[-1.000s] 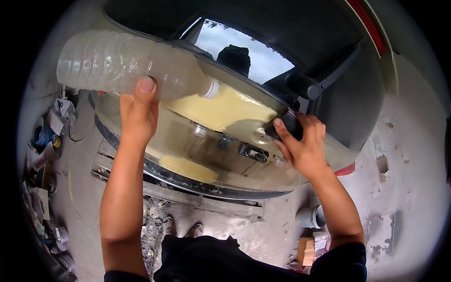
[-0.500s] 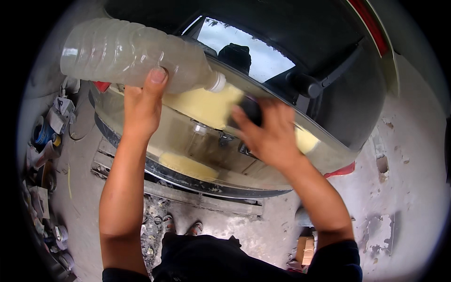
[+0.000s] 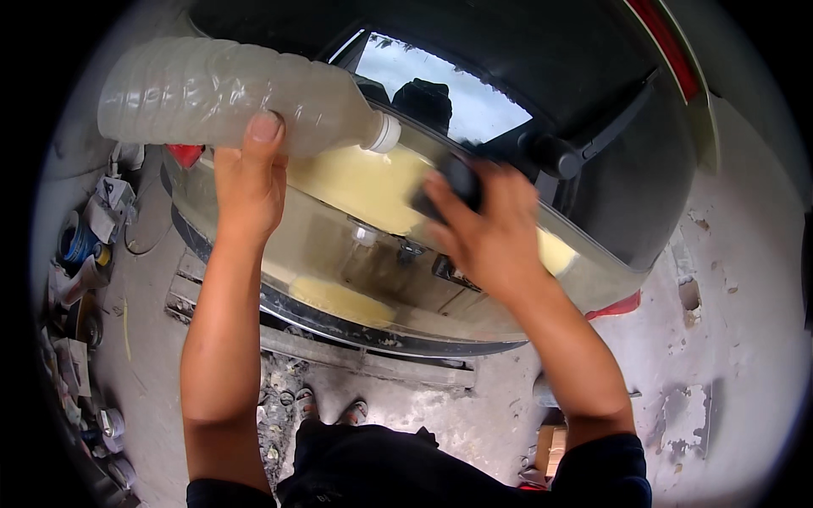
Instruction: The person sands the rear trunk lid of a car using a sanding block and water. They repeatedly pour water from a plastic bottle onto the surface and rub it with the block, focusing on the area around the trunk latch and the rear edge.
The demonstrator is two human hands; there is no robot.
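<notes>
My left hand is wrapped round a large clear plastic bottle of cloudy liquid. The bottle lies nearly level, its white cap end pointing right over the panel. Pale yellow filler covers part of the car's rear panel beneath it. My right hand is closed on a dark block, blurred by motion, at the right side of the yellow patch. Whether the block is a sanding block or a sponge cannot be made out.
Above the panel is the rear window with a wiper. A second yellow patch lies lower, above the dark bumper edge. Cans and scraps crowd the floor at left. A cardboard box stands at lower right.
The bottle in my left hand has shifted slightly left, its cap tipping a little upward. My right hand has moved the dark block slightly, and the block remains blurred.
</notes>
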